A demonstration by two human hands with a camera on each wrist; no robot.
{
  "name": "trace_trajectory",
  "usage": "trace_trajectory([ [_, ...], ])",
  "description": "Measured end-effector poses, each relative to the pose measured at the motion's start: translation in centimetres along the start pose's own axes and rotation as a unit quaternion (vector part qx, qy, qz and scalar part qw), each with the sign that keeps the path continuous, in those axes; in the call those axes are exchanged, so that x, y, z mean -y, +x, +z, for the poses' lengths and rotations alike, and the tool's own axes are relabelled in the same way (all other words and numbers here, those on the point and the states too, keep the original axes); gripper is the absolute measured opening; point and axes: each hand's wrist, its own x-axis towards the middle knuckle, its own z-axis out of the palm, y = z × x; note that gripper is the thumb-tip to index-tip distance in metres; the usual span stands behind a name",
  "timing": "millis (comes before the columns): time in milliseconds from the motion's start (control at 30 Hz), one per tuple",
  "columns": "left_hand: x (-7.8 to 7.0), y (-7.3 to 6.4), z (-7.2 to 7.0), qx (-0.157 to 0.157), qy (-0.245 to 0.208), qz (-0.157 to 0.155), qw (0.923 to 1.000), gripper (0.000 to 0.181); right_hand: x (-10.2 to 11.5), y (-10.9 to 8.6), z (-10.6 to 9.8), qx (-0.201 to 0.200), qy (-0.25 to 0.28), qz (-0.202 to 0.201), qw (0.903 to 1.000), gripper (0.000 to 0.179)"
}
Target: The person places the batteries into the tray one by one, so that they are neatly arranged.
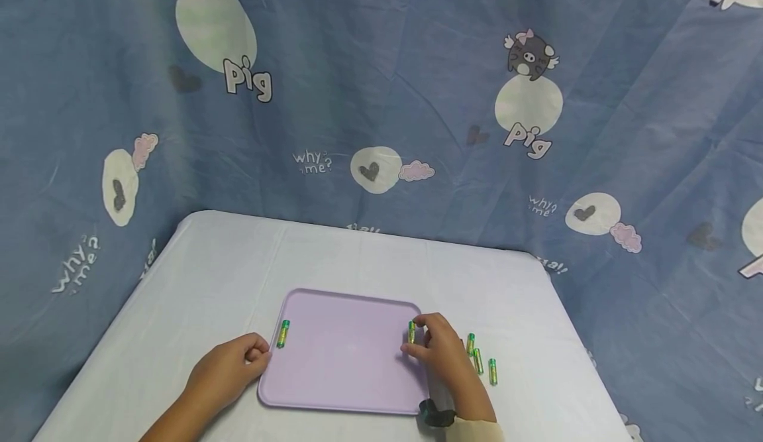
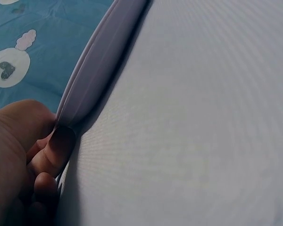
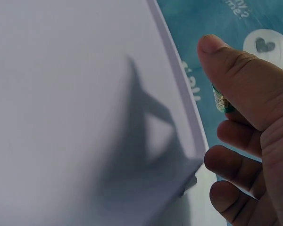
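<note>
A lilac tray (image 1: 346, 356) lies on the white table. My left hand (image 1: 229, 369) is at its left edge; in the left wrist view the thumb (image 2: 28, 120) is on the rim, with curled fingers below it. My right hand (image 1: 444, 349) is over the tray's right side and pinches a green-and-gold battery (image 1: 412, 331) between thumb and index finger. In the right wrist view the thumb hides most of this battery (image 3: 221, 101). Another such battery (image 1: 283, 334) lies inside the tray along its left rim.
To the right of the tray, several more batteries (image 1: 478, 361) lie loose on the tablecloth (image 1: 536, 309). A dark strap-like object (image 1: 436, 414) shows at the right wrist, by the tray's near right corner. Behind the table hangs a blue printed curtain (image 1: 357, 97).
</note>
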Motion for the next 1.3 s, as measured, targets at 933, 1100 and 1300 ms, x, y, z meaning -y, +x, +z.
trace_trajectory([
  [933, -0.5, 0.2, -0.8, 0.007, 0.015, -0.003, 0.9998, 0.007, 2.2, 2.2, 1.4, 0.009, 0.016, -0.057, 0.9982, 0.054],
  [1100, -0.5, 0.0, -0.5, 0.013, 0.011, -0.005, 0.9998, 0.007, 2.6, 2.3, 2.0, 0.018, 0.013, -0.061, 0.9979, 0.055],
  [1300, -0.5, 0.1, -0.2, 0.010, 0.009, -0.014, 0.9998, 0.007, 3.3, 2.6, 2.5, 0.025, 0.021, -0.071, 0.9970, 0.055],
])
